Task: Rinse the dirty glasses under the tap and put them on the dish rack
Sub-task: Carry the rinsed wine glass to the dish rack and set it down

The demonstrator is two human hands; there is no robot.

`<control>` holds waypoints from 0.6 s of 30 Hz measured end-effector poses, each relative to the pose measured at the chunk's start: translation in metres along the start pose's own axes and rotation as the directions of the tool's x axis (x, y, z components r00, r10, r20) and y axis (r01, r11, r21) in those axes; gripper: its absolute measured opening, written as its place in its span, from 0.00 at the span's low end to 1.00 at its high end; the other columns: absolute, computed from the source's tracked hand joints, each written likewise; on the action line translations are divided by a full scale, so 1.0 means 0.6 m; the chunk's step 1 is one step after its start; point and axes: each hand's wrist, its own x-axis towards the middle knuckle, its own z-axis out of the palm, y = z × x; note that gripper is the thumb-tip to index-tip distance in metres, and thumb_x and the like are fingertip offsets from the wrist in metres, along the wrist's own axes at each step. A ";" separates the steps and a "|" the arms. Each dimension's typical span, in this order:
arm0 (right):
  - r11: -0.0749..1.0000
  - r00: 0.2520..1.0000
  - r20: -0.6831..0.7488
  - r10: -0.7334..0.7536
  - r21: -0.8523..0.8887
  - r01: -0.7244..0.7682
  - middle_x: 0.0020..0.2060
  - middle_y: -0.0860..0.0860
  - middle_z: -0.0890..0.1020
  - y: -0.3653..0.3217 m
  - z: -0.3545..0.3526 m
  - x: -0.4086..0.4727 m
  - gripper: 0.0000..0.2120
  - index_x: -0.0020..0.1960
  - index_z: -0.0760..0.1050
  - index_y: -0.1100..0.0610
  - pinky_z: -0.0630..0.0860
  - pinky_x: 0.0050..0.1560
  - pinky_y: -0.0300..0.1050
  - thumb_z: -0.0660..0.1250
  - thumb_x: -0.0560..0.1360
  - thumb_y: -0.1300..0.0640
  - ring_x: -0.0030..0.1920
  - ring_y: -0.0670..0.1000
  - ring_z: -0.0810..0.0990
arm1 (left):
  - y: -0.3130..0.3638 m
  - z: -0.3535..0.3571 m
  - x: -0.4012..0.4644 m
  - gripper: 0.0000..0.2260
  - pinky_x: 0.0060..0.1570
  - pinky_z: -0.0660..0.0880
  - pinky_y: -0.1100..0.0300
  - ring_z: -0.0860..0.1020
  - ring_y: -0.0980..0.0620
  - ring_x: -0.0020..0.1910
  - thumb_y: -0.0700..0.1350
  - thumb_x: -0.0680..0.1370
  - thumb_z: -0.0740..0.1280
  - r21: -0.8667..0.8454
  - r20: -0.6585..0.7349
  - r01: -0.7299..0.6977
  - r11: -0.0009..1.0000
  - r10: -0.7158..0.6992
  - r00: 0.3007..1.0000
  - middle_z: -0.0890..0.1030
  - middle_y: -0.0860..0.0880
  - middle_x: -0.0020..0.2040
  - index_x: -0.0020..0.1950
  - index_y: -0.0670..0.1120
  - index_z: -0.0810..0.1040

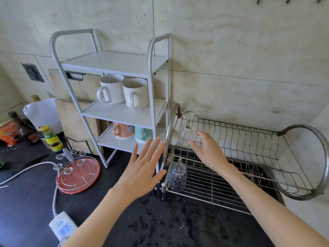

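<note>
1. Surface (26, 202): dark and speckled, fills the lower half of the frame; water drops at lower centre.
2. Dish rack (231, 186): two-tier wire frame with ring-shaped ends, right of centre, standing on the surface.
3. White shelf unit (114, 63): three shelves, centre-left, against the wall. Two white mugs (124, 92) on the middle shelf; a pink mug (122, 131) and a pale green mug (142, 134) on the bottom shelf.
4. Left hand (142, 172): centre of frame, fingers straight and spread, holding nothing, raised in front of the shelf unit's lower shelf.
5. Right hand (209, 152): just right of centre, fingers loosely spread, holding nothing; fingertips close beside the stemmed glass, contact unclear.
6. Red round tray (79, 173): lower left, carrying a wire cup holder.
7. Patterned tumbler (177, 176): clear, upside down on the rack's lower tier, left front corner.
8. Stemmed glass (187, 127): clear, upside down on the rack's upper tier, left end, foot uppermost.
9. Green-labelled jar (51, 138): left edge, among bottles.
10. White power strip (62, 227): bottom left, cable running leftward.
</note>
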 end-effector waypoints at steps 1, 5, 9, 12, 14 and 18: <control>0.998 0.999 0.001 -0.045 -0.047 0.045 0.72 0.51 0.64 -0.013 -0.002 -0.021 0.29 0.74 0.58 0.56 0.59 0.69 0.42 0.56 0.79 0.42 0.72 0.49 0.63 | 0.004 0.005 -0.018 0.32 0.67 0.29 0.52 0.31 0.52 0.72 0.65 0.73 0.38 -0.009 -0.004 0.022 1.000 -0.022 1.000 0.32 0.56 0.74 0.72 0.56 0.31; 0.952 0.976 0.060 -0.210 -0.215 0.218 0.76 0.48 0.56 -0.066 0.013 -0.115 0.31 0.76 0.53 0.52 0.45 0.71 0.39 0.55 0.78 0.41 0.75 0.47 0.54 | 0.013 0.032 -0.111 0.31 0.69 0.50 0.42 0.50 0.43 0.74 0.64 0.77 0.43 0.015 -0.038 0.094 0.995 -0.094 0.995 0.52 0.49 0.76 0.76 0.49 0.50; 0.896 0.936 0.154 -0.318 -0.275 0.350 0.75 0.49 0.59 -0.121 0.071 -0.222 0.32 0.76 0.57 0.52 0.43 0.72 0.43 0.52 0.77 0.37 0.75 0.50 0.56 | 0.006 0.050 -0.238 0.31 0.65 0.59 0.42 0.61 0.41 0.72 0.61 0.76 0.52 0.046 -0.048 0.176 0.983 -0.173 0.984 0.62 0.46 0.74 0.75 0.47 0.58; 0.860 0.902 0.201 -0.383 -0.278 0.427 0.73 0.50 0.64 -0.172 0.129 -0.303 0.33 0.74 0.61 0.52 0.50 0.72 0.49 0.47 0.76 0.34 0.73 0.52 0.63 | -0.010 0.052 -0.352 0.30 0.63 0.61 0.43 0.65 0.41 0.70 0.61 0.75 0.52 0.077 -0.012 0.238 0.968 -0.238 0.971 0.66 0.45 0.72 0.73 0.47 0.62; 0.845 0.874 0.245 -0.419 -0.247 0.474 0.73 0.51 0.66 -0.212 0.171 -0.355 0.33 0.73 0.63 0.52 0.54 0.72 0.53 0.46 0.76 0.34 0.72 0.52 0.64 | -0.027 0.048 -0.433 0.30 0.62 0.62 0.43 0.67 0.40 0.69 0.61 0.74 0.52 0.090 0.016 0.293 0.952 -0.296 0.955 0.68 0.45 0.71 0.72 0.47 0.63; 0.791 0.785 0.296 -0.543 -0.132 0.597 0.70 0.53 0.70 -0.304 0.245 -0.443 0.30 0.72 0.65 0.54 0.64 0.69 0.59 0.53 0.76 0.38 0.70 0.54 0.68 | -0.057 0.030 -0.593 0.31 0.61 0.65 0.40 0.66 0.40 0.70 0.60 0.73 0.55 0.070 0.050 0.439 0.896 -0.442 0.895 0.67 0.45 0.71 0.72 0.48 0.64</control>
